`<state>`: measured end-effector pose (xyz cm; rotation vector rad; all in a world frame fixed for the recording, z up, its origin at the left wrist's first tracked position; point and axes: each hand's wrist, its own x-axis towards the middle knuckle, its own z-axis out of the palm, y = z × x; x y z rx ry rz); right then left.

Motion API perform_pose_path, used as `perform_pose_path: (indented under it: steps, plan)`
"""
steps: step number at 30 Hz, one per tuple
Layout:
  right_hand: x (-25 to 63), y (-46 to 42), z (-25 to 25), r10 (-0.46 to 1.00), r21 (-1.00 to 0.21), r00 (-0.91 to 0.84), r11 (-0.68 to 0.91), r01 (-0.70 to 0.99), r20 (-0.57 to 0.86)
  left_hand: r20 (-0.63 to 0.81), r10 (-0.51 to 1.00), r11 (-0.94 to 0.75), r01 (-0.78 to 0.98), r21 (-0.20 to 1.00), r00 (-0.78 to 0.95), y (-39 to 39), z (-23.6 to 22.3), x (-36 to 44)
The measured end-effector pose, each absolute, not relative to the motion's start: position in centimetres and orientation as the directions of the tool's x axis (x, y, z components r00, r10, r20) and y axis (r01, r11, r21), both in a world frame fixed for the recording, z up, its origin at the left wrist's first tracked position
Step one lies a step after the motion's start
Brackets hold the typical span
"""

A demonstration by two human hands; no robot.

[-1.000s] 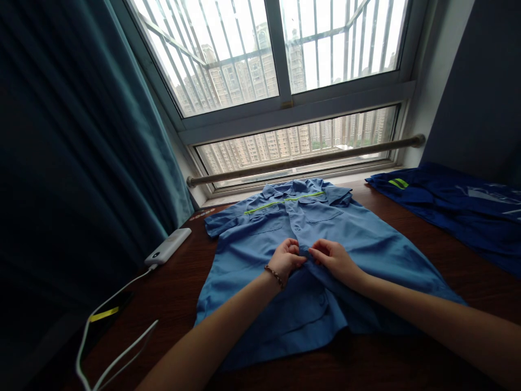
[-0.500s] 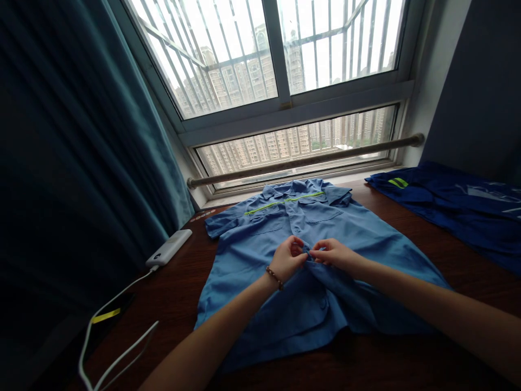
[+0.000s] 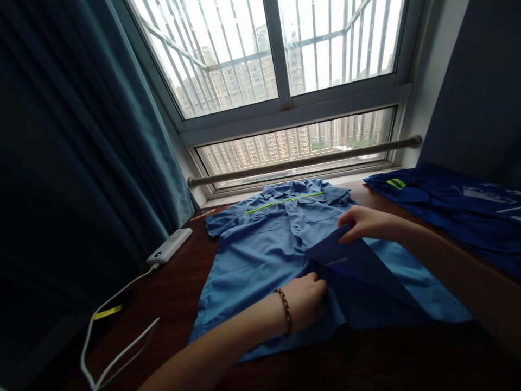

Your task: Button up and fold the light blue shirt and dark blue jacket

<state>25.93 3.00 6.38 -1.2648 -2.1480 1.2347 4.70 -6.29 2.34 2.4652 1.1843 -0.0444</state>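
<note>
A light blue short-sleeved work shirt (image 3: 260,250) lies face up, its collar toward the window and a yellow-green stripe across the chest. My right hand (image 3: 364,224) pinches the edge of one front panel and holds it raised, so its darker inside (image 3: 358,277) shows. Lower down, at the shirt's front opening, my left hand (image 3: 307,301) is closed with the fingers curled down on the cloth; their tips are hidden. A beaded bracelet (image 3: 285,312) circles the left wrist.
The shirt rests on a dark brown wooden table (image 3: 179,304). On the left are a white power bank (image 3: 170,246) with a white cable (image 3: 91,320) and a blue curtain (image 3: 134,108). A dark blue garment (image 3: 448,201) lies at right. Behind the table is a barred window (image 3: 228,54).
My hands were together at the shirt's middle and have parted. The right moved up and right, lifting the front panel; the left moved down toward the hem.
</note>
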Motion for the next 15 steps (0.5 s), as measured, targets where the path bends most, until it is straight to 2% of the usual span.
perform_pose_path:
  steps: [2,6,10,13,15]
  plan:
    - [26.1,3.2,6.6,0.870,-0.892,-0.480,0.123,0.435,-0.114,-0.216,0.773,-0.534,0.795,0.286,0.597,-6.9,1.3,5.4]
    - [26.2,3.1,7.0,0.898,-0.944,-0.414,-0.003,0.331,-0.148,-0.236,0.778,-0.515,0.806,0.291,0.582,-7.0,0.7,5.7]
    - [25.8,2.7,7.1,0.842,-0.967,-0.497,-0.105,0.234,-0.212,-0.250,0.768,-0.520,0.802,0.294,0.589,-6.5,0.9,5.3]
    - [25.0,2.0,6.6,0.772,-0.965,-0.594,-0.096,0.243,-0.226,-0.155,0.788,-0.512,0.774,0.372,0.596,-6.1,1.2,5.0]
    - [24.1,1.4,6.1,0.749,-0.960,-0.626,-0.051,0.275,-0.219,-0.095,0.826,-0.443,0.743,0.502,0.556,-5.8,1.8,4.7]
